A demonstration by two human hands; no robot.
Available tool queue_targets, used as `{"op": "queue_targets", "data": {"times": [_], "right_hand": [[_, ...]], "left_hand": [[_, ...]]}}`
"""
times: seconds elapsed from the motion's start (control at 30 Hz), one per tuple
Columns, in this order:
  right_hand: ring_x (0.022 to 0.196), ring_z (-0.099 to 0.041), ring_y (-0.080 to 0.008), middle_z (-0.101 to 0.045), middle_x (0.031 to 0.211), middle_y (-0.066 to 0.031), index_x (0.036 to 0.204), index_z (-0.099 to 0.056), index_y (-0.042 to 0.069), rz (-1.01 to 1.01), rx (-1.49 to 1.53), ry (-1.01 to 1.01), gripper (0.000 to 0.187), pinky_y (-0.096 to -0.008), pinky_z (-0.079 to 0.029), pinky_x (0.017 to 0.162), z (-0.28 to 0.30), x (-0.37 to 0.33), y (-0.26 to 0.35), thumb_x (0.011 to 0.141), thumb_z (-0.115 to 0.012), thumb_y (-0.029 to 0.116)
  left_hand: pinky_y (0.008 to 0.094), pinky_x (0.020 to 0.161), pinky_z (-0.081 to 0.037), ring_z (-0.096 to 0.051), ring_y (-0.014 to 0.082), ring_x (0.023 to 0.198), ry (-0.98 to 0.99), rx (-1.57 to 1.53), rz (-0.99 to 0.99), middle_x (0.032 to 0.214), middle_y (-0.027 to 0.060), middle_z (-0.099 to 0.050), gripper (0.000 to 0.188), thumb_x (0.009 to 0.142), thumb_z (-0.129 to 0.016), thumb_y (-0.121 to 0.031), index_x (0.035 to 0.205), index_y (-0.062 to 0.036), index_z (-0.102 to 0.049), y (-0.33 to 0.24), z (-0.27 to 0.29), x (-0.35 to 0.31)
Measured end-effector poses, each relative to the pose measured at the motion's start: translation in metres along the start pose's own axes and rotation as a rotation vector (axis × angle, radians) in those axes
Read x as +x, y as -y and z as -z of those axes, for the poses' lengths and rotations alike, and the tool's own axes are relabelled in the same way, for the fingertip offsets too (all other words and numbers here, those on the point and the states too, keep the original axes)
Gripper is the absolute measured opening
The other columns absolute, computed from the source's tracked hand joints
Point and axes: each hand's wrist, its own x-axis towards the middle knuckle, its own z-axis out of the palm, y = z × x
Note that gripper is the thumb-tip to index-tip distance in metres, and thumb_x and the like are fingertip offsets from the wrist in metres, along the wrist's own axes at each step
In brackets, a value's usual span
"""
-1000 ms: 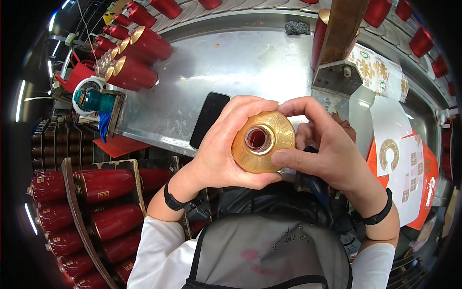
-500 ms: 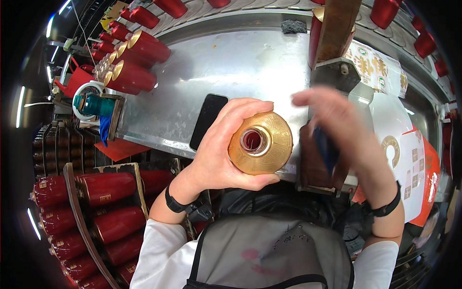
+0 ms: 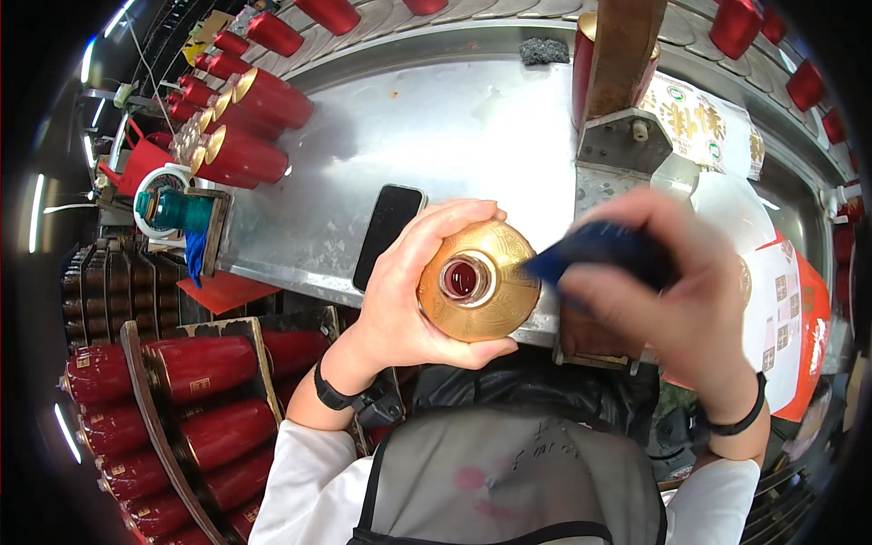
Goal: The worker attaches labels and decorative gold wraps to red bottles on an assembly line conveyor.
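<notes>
My left hand [image 3: 391,291] is wrapped round a bottle [image 3: 502,289] with a gold, pattern-embossed shoulder. Its uncapped mouth points up at me, and the lower body is hidden beneath the shoulder. To the right, my right hand [image 3: 699,291] grips a dark blue cloth [image 3: 613,256], blurred by motion. The cloth's pointed end comes up to the right edge of the gold shoulder; whether it touches cannot be made out. Just beyond my left hand, a black phone [image 3: 386,227] lies on the metal table [image 3: 436,127].
Red bottles with gold shoulders [image 3: 241,156] stand at the table's far left. More red bottles [image 3: 218,427] lie racked at lower left. A wooden post [image 3: 622,64] on a metal bracket rises right of centre. A dark scouring pad [image 3: 545,51] and a conveyor [image 3: 509,13] are at the back.
My right hand has swung the blue cloth up and left, from hanging beside the wooden block to the bottle's edge. The bottle has shifted slightly left in my left hand.
</notes>
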Motion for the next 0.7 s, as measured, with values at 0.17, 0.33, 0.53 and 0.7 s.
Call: {"op": "queue_targets", "data": {"times": [0.17, 0.33, 0.53, 0.7], "right_hand": [[0.084, -0.061, -0.0098, -0.064, 0.083, -0.0023, 0.100, -0.065, 0.002, -0.179, -0.076, -0.101, 0.028, -0.0237, -0.048, 0.077, 0.005, 0.013, 0.003, 0.076, -0.078, 0.007], [0.077, -0.059, -0.0144, -0.063, 0.082, -0.0051, 0.096, -0.067, 0.000, 0.136, -0.148, -0.026, 0.020, -0.0276, -0.046, 0.072, 0.003, 0.011, -0.007, 0.078, -0.074, 0.006], [0.075, -0.060, -0.0168, -0.062, 0.080, -0.0067, 0.096, -0.068, 0.001, 0.265, -0.221, 0.080, 0.021, -0.0284, -0.047, 0.071, -0.002, 0.010, -0.003, 0.076, -0.074, 0.005], [0.069, -0.064, -0.0253, -0.065, 0.080, -0.0108, 0.093, -0.070, 0.002, 0.312, -0.266, 0.055, 0.020, -0.0309, -0.050, 0.065, -0.004, 0.011, 0.005, 0.074, -0.076, 0.006]], "left_hand": [[0.0392, 0.101, -0.045, -0.058, 0.0275, 0.116, -0.014, -0.019, -0.022, 0.126, 0.0184, -0.057, 0.099, 0.051, -0.094, -0.024, 0.134, 0.0017, -0.047, 0.002, 0.001, -0.005], [0.0385, 0.099, -0.047, -0.060, 0.0302, 0.116, -0.054, -0.047, -0.002, 0.124, 0.0153, -0.061, 0.091, 0.055, -0.093, -0.029, 0.131, -0.0025, -0.051, -0.002, -0.004, 0.000], [0.0362, 0.100, -0.046, -0.059, 0.0247, 0.115, -0.024, -0.048, 0.014, 0.125, 0.0146, -0.059, 0.096, 0.052, -0.093, -0.025, 0.134, -0.0005, -0.049, -0.001, 0.000, -0.001], [0.0356, 0.100, -0.046, -0.060, 0.0239, 0.115, -0.017, -0.046, 0.030, 0.125, 0.0133, -0.060, 0.096, 0.053, -0.093, -0.027, 0.134, -0.0014, -0.049, -0.001, -0.001, -0.003]]}}
